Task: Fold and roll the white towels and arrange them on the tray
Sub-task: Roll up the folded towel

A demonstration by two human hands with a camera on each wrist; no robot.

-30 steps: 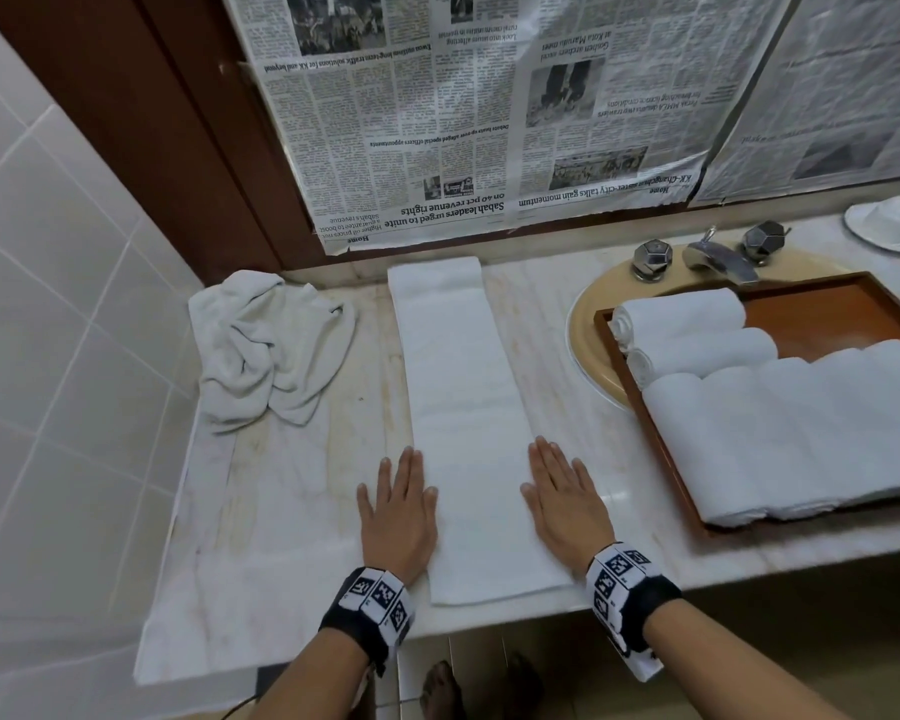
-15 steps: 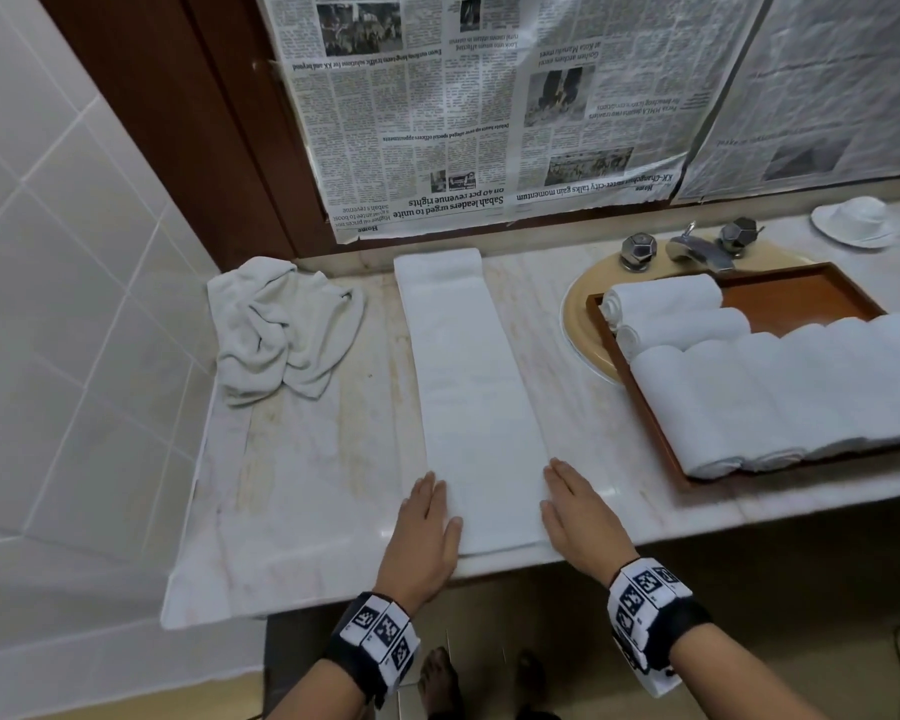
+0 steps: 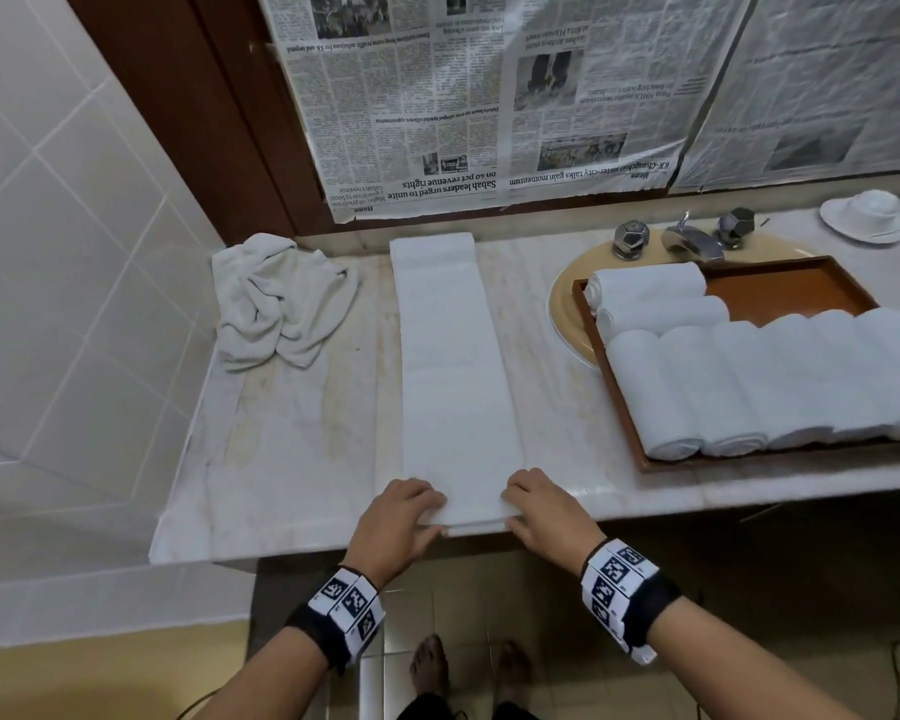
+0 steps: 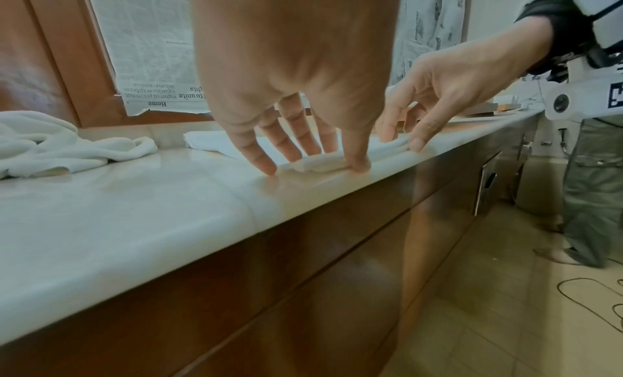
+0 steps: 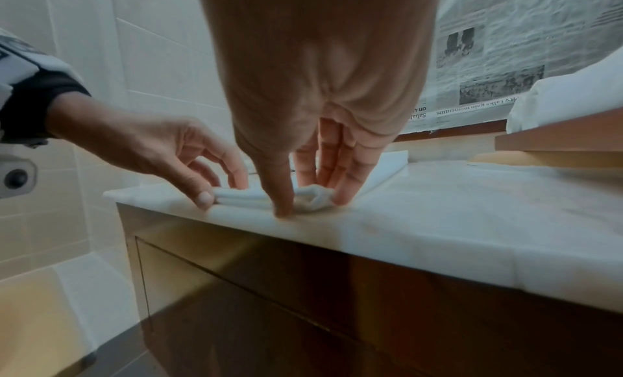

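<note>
Lower centre of frame: my left hand (image 3: 398, 517) and right hand (image 3: 544, 509) each pinch the near end of the long folded white towel (image 3: 455, 366) on the pale marble counter (image 3: 292, 439).

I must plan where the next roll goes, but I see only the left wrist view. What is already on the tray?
Observer: The tray holds two rolled towels crosswise at its far left and a row of rolls along its near side. The row runs out of the head view.
Operator: Is any room left?
Observer: Yes, bare tray floor shows at the far right, behind the row.
Operator: Does the right hand grip the folded towel?
Observer: Yes, the right wrist view shows the right hand pinching the near corner of the folded towel, bunched between thumb and fingers.
</note>
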